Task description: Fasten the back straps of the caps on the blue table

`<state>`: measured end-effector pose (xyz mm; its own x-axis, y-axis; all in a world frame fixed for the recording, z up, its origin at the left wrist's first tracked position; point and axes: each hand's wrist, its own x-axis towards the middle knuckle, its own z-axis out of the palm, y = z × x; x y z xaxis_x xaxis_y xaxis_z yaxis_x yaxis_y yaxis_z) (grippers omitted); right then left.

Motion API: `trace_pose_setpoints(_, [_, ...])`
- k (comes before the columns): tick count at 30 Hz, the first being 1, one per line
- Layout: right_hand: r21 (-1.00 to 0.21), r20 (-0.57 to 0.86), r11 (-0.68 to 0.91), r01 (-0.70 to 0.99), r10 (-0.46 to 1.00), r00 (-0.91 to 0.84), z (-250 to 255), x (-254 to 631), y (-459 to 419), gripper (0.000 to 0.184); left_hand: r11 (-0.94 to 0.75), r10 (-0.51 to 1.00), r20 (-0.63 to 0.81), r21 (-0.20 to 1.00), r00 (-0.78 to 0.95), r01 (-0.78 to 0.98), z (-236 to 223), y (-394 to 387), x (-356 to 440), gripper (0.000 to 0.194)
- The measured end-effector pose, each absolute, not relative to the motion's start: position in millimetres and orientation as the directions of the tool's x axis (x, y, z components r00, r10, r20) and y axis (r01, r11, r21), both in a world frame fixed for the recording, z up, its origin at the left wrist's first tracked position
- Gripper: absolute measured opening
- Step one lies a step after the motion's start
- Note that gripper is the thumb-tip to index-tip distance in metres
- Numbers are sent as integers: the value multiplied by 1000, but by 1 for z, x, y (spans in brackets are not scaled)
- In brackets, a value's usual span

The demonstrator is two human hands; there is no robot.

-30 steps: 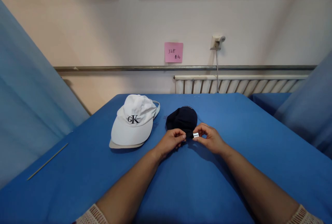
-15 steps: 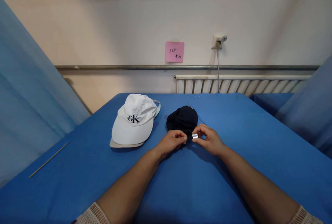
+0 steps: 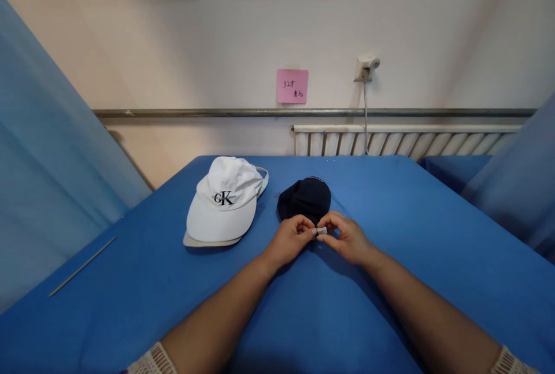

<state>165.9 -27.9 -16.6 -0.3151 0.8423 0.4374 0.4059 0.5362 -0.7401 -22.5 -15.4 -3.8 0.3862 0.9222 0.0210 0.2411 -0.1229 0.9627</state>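
A dark navy cap [image 3: 306, 197] lies on the blue-covered table, its brim pointing away to the back right. At its near edge my left hand [image 3: 292, 238] is closed, thumb and fingers pinching what looks like the cap's back strap. My right hand [image 3: 347, 236] pinches a small silver metal buckle [image 3: 322, 230] between thumb and forefinger. The fingertips of both hands almost meet there, hiding most of the strap. To the left rests a white cap [image 3: 228, 197] with black letters on its front and its brim toward me.
A thin stick [image 3: 82, 266] lies on the blue cover [image 3: 151, 281] at the left. Light blue curtains [image 3: 47, 148] hang on both sides. Behind the table are a radiator [image 3: 403, 140], a metal pipe [image 3: 208, 113], a pink note [image 3: 292, 86] and a wall socket [image 3: 363, 70].
My hands have drawn closer together, the left shifting slightly right and the right slightly left with the buckle. The navy cap and the white cap stay in place.
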Motion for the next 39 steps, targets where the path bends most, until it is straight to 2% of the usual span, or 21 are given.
trace_pose_setpoints(4, [-768,410,487,416,873,-264,-21,166,-26,12,-244,918,127,927,377,284,-1,-22,-20,20])
trace_pose_setpoints(7, [-803,388,455,384,889,-243,-26,166,-23,14,-402,879,235,833,415,381,7,-29,-20,23])
trace_pose_setpoints(10, [-819,378,442,366,896,-234,-30,167,-21,14,-486,840,270,762,471,429,12,-32,-21,26])
trace_pose_setpoints(21, [-825,369,430,366,901,-227,-24,169,-25,13,-446,877,242,730,415,517,4,-24,-26,28])
trace_pose_setpoints(24, [-855,344,393,338,918,-197,-26,169,-23,14,-495,860,291,680,420,541,9,-25,-29,29])
trace_pose_setpoints(29, [-889,328,360,283,932,-155,-30,169,-20,17,-586,810,408,556,420,590,16,-19,-36,19])
trace_pose_setpoints(35, [-891,313,350,290,935,-165,-27,170,-23,16,-542,837,259,509,482,668,16,-13,-43,24])
trace_pose_setpoints(39, [-882,329,374,286,924,-194,-27,170,-23,16,-530,828,171,549,534,646,13,-13,-42,20])
